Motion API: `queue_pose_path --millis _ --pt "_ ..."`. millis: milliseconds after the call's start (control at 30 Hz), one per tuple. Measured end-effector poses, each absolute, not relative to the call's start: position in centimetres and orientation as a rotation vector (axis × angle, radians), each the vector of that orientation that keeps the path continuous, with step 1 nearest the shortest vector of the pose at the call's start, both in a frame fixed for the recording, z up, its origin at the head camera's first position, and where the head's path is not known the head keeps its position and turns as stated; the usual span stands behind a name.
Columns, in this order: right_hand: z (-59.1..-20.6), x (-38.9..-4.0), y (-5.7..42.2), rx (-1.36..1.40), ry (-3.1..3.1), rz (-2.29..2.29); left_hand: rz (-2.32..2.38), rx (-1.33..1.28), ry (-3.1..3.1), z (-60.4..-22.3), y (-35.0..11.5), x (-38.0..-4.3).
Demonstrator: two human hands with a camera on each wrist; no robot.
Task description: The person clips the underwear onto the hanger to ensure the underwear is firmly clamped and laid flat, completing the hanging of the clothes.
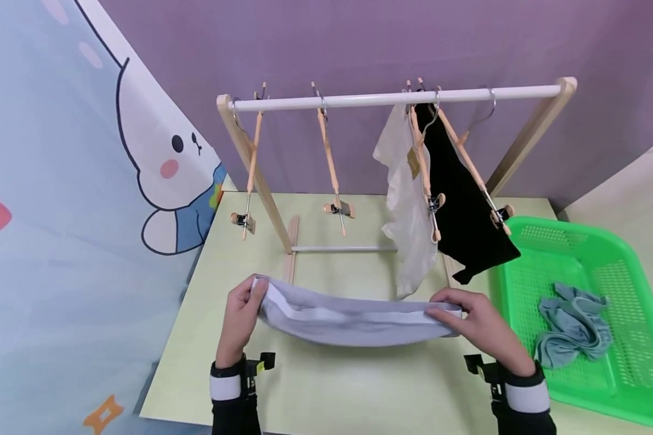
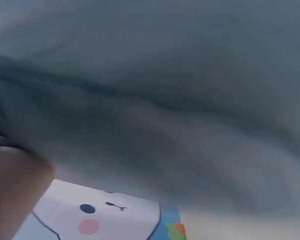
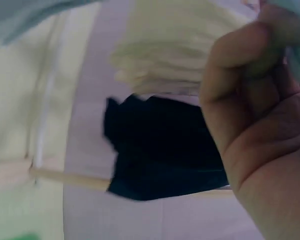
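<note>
A light grey garment (image 1: 354, 320) is stretched sideways above the table, its long upper edge showing a paler inside. My left hand (image 1: 240, 314) pinches its left end between thumb and fingers, and my right hand (image 1: 476, 317) pinches the right end. Close up, the cloth (image 2: 155, 120) fills most of the left wrist view, blurred, hiding most of the left hand. The curled fingers of the right hand (image 3: 260, 105) hold a bit of cloth at the right wrist view's edge. What kind of garment it is cannot be told.
Beyond the hands stands a rack with a white rail (image 1: 359, 101). A clip hanger (image 1: 253, 157) and another hanger (image 1: 329, 157) hang bare on its left. Right of them hang a white garment (image 1: 405, 205) and a black garment (image 1: 457, 205). A green basket (image 1: 639, 284) holds blue-grey cloth (image 1: 574, 326).
</note>
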State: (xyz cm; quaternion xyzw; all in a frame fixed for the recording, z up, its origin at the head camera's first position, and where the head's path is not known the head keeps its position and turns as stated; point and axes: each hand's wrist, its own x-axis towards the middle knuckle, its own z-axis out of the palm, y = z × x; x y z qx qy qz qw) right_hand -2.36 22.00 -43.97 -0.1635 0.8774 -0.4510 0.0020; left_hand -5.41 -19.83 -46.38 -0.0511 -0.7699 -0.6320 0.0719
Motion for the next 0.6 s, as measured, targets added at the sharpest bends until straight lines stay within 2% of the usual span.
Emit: queue_pose_path --millis 133,267,367,467,600 --pt "-44.5 -3.2 21.5 -0.475 2.758 -1.473 -1.915 0.008 -2.36 -45.0 -19.4 -5.8" --pt "-47.7 -5.0 19.9 -0.32 2.931 -1.396 -1.618 0.191 -2.536 -47.7 -18.5 -7.5" --pt "-50.6 -5.2 18.2 -0.16 3.071 -1.302 -1.346 0.217 -2.658 -51.4 -17.9 -8.4" --pt "-52.8 -4.6 16.8 -0.155 3.137 -1.197 -1.155 0.039 -2.828 -53.5 -17.0 -8.7" --pt "-55.0 -4.7 15.4 -0.359 3.087 -1.088 -0.84 -0.325 -2.995 -55.6 -15.9 -9.6"
